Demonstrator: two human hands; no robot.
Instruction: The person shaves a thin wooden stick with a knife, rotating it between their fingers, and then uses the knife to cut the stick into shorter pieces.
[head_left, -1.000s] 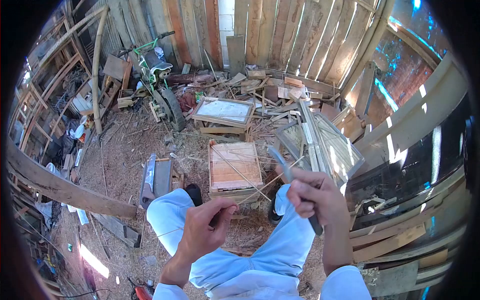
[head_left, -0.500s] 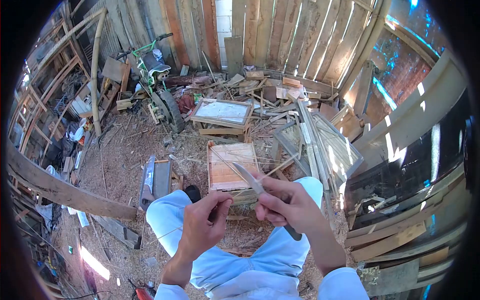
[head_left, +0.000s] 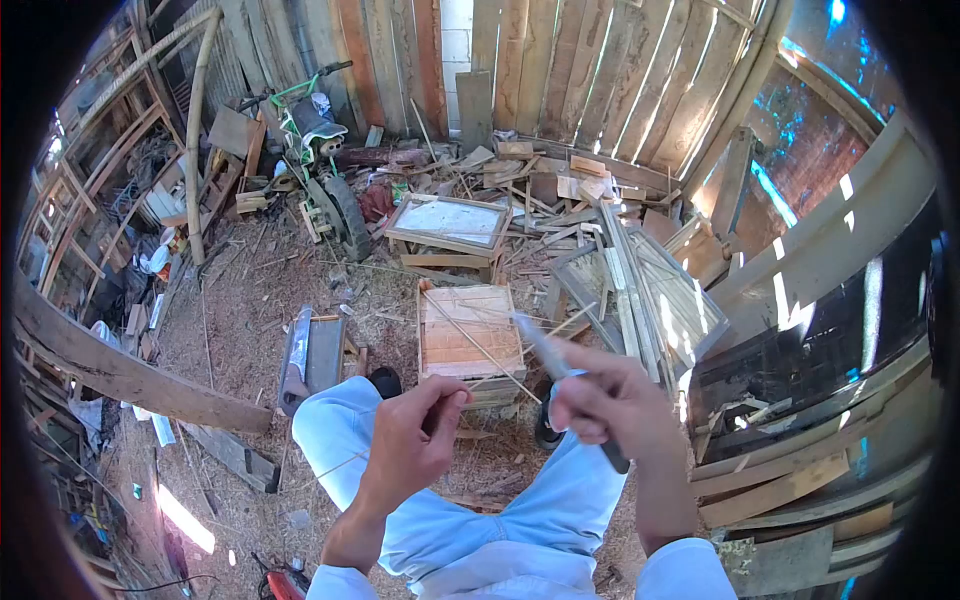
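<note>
My left hand (head_left: 410,445) is closed in a pinch over the left knee, on a thin strip that runs out on both sides of it. Over the right knee, my right hand (head_left: 605,405) is wrapped round the dark handle of a knife (head_left: 543,348), its blade pointing up and left, blurred by motion. A wooden box (head_left: 465,335) stands between and beyond the knees, with thin sticks (head_left: 480,345) lying across its top. The knife blade is apart from my left hand.
A saw (head_left: 296,365) lies on a small bench (head_left: 326,350) to the left. Behind are a framed panel (head_left: 447,220), a small motorbike (head_left: 325,170) and scrap wood (head_left: 590,180). Slatted frames (head_left: 680,290) lean at the right. A long plank (head_left: 140,375) crosses the left side.
My right hand has moved to the right and slightly down with the knife, away from my left hand. My left hand has barely moved.
</note>
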